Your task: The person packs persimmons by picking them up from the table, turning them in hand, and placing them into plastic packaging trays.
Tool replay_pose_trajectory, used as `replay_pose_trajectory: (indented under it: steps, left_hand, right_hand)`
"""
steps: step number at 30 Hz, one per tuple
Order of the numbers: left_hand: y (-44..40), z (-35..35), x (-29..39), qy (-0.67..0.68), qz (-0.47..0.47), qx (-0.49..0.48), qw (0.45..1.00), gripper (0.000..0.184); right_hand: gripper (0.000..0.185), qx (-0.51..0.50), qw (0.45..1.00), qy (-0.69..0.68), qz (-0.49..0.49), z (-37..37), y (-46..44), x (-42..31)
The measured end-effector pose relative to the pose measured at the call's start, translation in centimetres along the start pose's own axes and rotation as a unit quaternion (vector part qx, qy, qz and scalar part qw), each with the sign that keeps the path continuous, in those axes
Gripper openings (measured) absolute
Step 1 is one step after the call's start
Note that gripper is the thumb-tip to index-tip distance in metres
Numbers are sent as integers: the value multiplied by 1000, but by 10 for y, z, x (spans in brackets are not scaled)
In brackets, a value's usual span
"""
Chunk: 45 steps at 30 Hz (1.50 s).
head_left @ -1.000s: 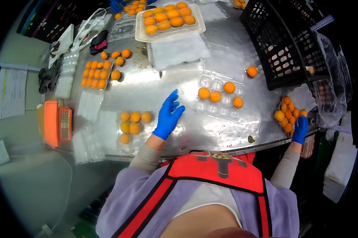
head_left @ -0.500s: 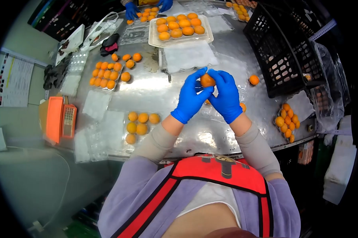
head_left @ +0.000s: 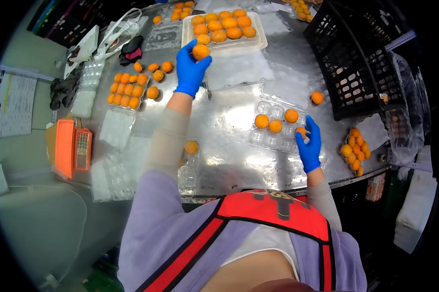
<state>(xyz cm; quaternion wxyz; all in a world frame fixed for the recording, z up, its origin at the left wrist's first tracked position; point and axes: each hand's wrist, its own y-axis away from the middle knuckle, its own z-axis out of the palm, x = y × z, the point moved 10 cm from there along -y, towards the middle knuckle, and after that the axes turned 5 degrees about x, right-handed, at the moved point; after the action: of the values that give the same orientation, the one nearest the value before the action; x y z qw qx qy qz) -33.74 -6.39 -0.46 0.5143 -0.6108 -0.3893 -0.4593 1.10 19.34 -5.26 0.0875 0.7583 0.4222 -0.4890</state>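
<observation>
My left hand [head_left: 189,73], in a blue glove, holds an orange [head_left: 200,52] between thumb and fingers. It is just in front of a white tray [head_left: 263,41] filled with rows of oranges [head_left: 229,23]. Lower right, my gloved right hand [head_left: 311,146] has its thumb and fingers around another orange [head_left: 301,132] at the edge of a clear plastic tray [head_left: 273,141]. Three more oranges [head_left: 275,126] sit in that tray's cups, and other cups hold nothing. My left arm partly covers a second clear tray with oranges [head_left: 191,147] near the table's front edge.
A black crate [head_left: 356,63] stands at the right, with a loose orange [head_left: 317,98] beside it. Packed oranges [head_left: 128,89] and several loose ones lie at left. An orange-coloured scale [head_left: 65,148] is at the far left. White sheets [head_left: 236,68] lie mid-table.
My hands have parted. The left carried the orange up and left to the full white tray; the right came down to an orange in the clear tray, now uncovered. A co-worker's gloved hands have mostly left view.
</observation>
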Motion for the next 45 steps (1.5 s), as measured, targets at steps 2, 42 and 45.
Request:
replay_pose_trajectory:
  steps: [2,42,45]
  left_hand:
    - [-20,-4,-12,-20,58,-16,998,66]
    - [-65,-2,-15,-127,110,7,986,70]
    - [-52,-4,-11,-113,94,-8,989,67]
  right_hand:
    - [55,34,994,-6,99,-28,23,60]
    - [30,43,960,-109,253,-49,-37,85]
    - [29,-49,989,-99,103,-1,-124,22]
